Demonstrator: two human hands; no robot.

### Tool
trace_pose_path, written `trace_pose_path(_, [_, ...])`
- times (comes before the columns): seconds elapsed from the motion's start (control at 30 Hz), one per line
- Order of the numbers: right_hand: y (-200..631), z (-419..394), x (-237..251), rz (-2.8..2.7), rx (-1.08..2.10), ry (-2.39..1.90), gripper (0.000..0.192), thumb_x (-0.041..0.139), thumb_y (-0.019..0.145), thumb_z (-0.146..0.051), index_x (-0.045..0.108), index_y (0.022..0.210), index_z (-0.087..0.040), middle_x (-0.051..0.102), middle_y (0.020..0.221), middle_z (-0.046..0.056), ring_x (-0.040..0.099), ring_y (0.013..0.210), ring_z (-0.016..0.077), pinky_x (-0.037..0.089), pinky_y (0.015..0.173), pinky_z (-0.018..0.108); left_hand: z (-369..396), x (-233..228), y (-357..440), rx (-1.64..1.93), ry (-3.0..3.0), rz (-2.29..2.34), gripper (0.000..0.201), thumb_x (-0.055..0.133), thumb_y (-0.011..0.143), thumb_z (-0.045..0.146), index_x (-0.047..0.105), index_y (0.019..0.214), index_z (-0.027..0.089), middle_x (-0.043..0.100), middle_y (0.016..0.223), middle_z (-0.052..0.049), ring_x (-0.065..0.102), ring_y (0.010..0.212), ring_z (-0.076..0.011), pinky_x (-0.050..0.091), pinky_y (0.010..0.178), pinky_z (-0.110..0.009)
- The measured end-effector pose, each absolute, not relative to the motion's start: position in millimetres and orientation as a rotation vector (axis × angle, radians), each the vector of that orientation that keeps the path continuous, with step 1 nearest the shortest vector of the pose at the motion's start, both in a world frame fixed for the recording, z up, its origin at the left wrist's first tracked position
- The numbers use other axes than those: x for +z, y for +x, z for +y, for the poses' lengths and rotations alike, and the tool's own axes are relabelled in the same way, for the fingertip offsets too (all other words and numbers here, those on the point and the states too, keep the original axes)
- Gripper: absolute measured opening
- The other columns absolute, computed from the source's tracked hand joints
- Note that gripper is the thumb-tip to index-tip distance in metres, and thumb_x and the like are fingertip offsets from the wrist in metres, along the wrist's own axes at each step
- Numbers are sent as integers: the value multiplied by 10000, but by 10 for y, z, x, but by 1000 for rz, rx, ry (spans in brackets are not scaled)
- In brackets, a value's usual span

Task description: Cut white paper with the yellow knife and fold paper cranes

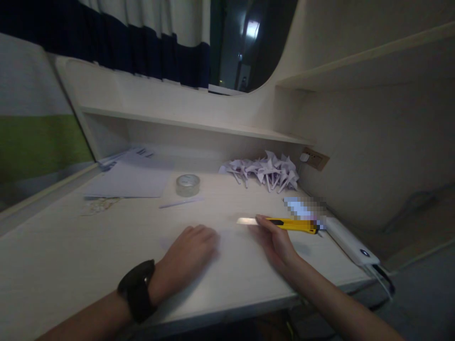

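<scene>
The person sits at a pale wooden counter (88, 246) in dim light. The right hand (275, 241) reaches to a yellow utility knife with a long steel blade (284, 222); the thumb and fingers touch the yellow handle where it meets the blade, but they are not wrapped around it, so I judge the knife is only being picked up or put down, not gripped. The blade is pushed out and lies flat on the counter, pointing to the left.

The left hand (190, 255), with a black watch (138, 289) on its wrist, lies palm down and loosely curled on the counter. It seems to press a thin white sheet of paper (227, 241), but the sheet is so pale against the counter that I cannot tell its edges.

How far is the work? At the back right, near the wall, a heap of folded white paper cranes (266, 173) is already made. To the left a stack of flat white sheets (131, 180) waits unused, with a roll of clear tape (187, 184) and a white pen (181, 202) beside it. So I judge many pieces are finished, more paper is left, and no cut on this sheet is visible.
</scene>
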State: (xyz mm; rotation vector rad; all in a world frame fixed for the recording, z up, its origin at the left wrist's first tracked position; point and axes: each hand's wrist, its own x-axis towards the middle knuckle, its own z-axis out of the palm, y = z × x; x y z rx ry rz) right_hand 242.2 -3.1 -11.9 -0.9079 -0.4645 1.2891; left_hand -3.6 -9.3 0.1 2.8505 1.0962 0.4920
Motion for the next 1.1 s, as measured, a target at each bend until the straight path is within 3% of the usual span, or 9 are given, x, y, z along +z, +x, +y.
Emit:
trace_pose_path(0.13, [2321, 64, -37, -507, 1342, -892, 217, 807, 625, -110, 673, 792, -148, 709, 748, 3, 691, 663, 166, 616, 730, 340, -157, -131, -122, 446, 2923, 1007, 291, 468, 957, 284, 546, 1227, 208, 578, 1287, -87, 520, 1161, -268, 394, 963, -461])
trace_pose_path(0.37, [2048, 18, -100, -634, 1563, -857, 232, 805, 656, -170, 652, 828, -142, 703, 755, 22, 697, 702, 196, 606, 697, 373, -121, -77, -413, 352, 2906, 728, 522, 342, 938, 85, 343, 1425, 274, 409, 1478, -51, 366, 1355, -187, 243, 1139, -450])
trace_pose_path(0.53, [2015, -102, -109, -624, 1576, -869, 246, 792, 679, -191, 653, 875, -138, 718, 833, 42, 697, 714, 184, 604, 655, 319, -181, -27, -375, 365, 2858, 784, 616, 370, 857, 27, 338, 1434, 239, 435, 1457, -89, 384, 1343, -218, 265, 1125, -492])
trace_pose_path(0.9, [2051, -154, -131, -571, 1567, -899, 211, 781, 689, -194, 657, 851, -140, 718, 784, 31, 693, 672, 160, 592, 681, 286, -182, -3, -69, 484, 2812, 759, 455, 455, 821, 95, 520, 1260, 192, 590, 1242, -88, 528, 1147, -240, 388, 1023, -432])
trace_pose_path(1.1, [2204, -157, -37, -652, 1337, -947, 220, 819, 627, -202, 673, 785, -157, 694, 759, -3, 662, 673, 139, 572, 690, 269, -151, 40, -20, 506, 2816, 729, 485, 467, 762, 85, 544, 1224, 209, 605, 1179, -82, 527, 1112, -255, 383, 985, -438])
